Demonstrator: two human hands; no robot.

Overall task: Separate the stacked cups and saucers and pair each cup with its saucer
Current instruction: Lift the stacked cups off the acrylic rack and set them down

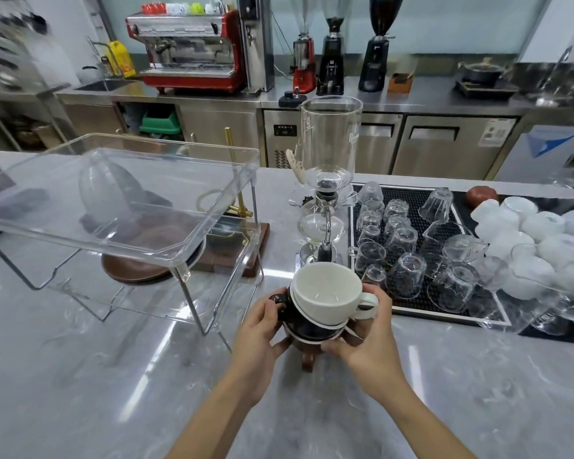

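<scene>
A stack of cups and saucers stands in the middle of the grey marble counter. On top is a white cup with its handle pointing right. Under it lies a white saucer rim, then a black cup with its handle to the left, then another white saucer and a brown cup at the bottom. My left hand grips the stack's left side at the black cup's handle. My right hand holds the right side, fingers curled under the lower saucer.
A glass siphon coffee maker stands just behind the stack. A black mat with several upturned glasses lies to the right, with white cups beyond. A clear acrylic stand over a brown plate is at left.
</scene>
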